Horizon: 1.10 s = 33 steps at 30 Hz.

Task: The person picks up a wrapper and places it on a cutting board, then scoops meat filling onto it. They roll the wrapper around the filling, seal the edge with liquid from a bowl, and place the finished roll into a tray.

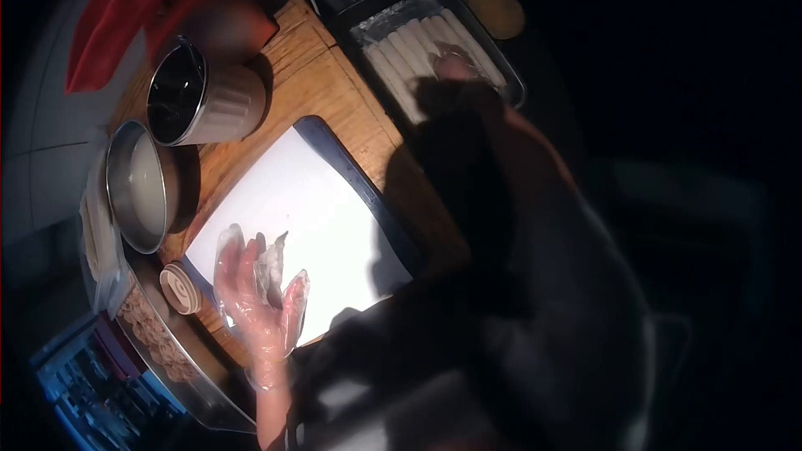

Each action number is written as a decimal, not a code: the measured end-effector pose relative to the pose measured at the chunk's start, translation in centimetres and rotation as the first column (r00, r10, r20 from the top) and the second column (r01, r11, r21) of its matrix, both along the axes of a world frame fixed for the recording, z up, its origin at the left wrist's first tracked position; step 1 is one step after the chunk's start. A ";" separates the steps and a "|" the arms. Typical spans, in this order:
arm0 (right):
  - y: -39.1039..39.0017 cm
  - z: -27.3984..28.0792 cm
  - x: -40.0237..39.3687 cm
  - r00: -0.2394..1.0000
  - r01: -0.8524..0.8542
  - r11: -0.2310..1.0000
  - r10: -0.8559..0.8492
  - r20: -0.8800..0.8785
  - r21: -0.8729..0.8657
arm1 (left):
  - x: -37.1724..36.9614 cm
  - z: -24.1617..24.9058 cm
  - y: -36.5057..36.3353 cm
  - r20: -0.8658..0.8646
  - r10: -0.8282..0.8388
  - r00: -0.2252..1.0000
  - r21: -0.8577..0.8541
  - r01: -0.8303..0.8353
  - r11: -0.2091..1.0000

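Note:
My left hand [261,288], in a clear plastic glove, hovers over or rests on a white board [292,192] with a dark blue edge. Its fingers are spread, and loose glove plastic bunches between the thumb and forefinger. My right hand [455,65], also gloved, reaches to the far side, over a dark metal tray [520,88]. Pale, slender rolls [399,54] lie there side by side on a shiny lining. The right fingers are bent down at the rolls near the tray's right side; shadow hides whether they grip one.
A wooden table [322,75] carries the board. Along its left stand a ribbed pot [225,104], a metal bowl [138,188] of pale liquid, a small round lid-like piece [180,288] and a pan of minced filling [154,334]. A red plastic item [125,17] sits at the back.

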State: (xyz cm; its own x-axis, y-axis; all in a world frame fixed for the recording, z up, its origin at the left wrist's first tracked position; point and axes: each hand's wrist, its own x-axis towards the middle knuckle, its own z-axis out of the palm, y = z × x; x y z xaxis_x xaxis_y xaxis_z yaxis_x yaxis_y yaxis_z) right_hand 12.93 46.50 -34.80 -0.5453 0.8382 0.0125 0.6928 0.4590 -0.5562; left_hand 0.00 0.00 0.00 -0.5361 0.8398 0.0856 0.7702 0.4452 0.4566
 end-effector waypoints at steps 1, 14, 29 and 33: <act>-0.8 -0.1 0.2 0.999 0.044 0.998 -0.044 0.017 0.045 | 0.2 -0.1 -0.2 -0.001 -0.002 1.000 0.005 0.002 1.000; 0.9 7.0 4.1 0.992 -0.055 0.998 0.054 0.111 0.006 | 0.4 -0.4 0.1 0.105 0.050 0.993 0.115 -0.062 0.991; -22.2 30.4 13.5 0.453 -0.139 0.982 -0.052 -0.890 -0.128 | -3.3 -2.5 -1.4 0.598 0.102 0.795 0.397 -0.405 0.824; -30.5 33.8 8.7 0.423 -0.466 0.883 0.279 -0.862 0.057 | -0.8 4.1 -1.8 0.745 -0.633 0.209 0.652 -0.426 0.627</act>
